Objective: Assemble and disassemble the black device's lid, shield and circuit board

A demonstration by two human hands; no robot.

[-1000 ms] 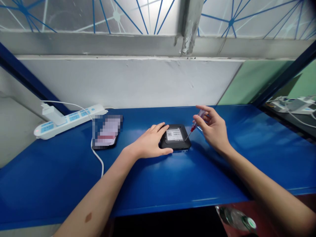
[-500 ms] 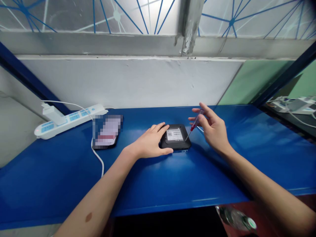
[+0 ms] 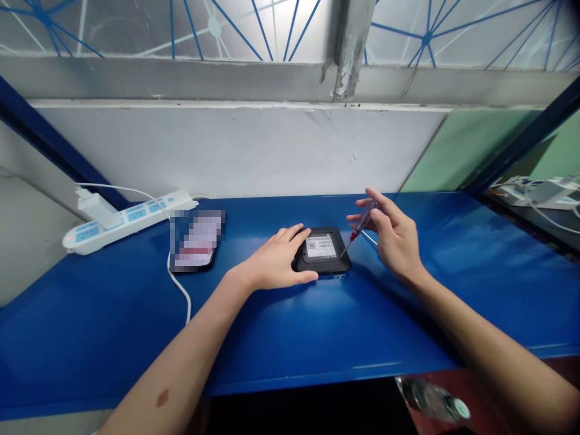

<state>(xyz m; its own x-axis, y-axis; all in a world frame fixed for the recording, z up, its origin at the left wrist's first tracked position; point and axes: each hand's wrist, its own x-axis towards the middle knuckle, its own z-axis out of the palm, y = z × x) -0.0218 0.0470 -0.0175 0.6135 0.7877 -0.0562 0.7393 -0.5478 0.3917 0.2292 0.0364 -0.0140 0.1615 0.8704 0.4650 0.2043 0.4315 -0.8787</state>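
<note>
Blue table [image 3: 290,338], white wall [image 3: 249,151]: fingers stretch out on the screwdriver [image 3: 352,236]

On the middle of the table lies a flat black box [image 3: 317,264] with a white label [image 3: 321,246] facing up. The left hand [image 3: 277,260] rests on the left end of the box. Its fingers are spread, with the thumb by the near edge and the others toward the far left corner.

The right hand [image 3: 397,237] is to the right of the box and has the screwdriver. The tool tilts, with its tip down at the right side of the box top. The thumb seems to pinch the handle against a finger, but I cannot tell which one. The other fingers are spread, and one points up.

A second ago the thumb reached farther left and the fingers were more curled. Now the thumb is pulled back and the fingers stretch out. The box, the left hand and the tip have hardly moved. So I think the tool is being rolled bit by bit in one spot.

One thin shiny rod [image 3: 370,237] shows just by the right hand; I cannot tell if it is held. At the left are a phone [image 3: 194,241] and a power strip [image 3: 138,213].
</note>
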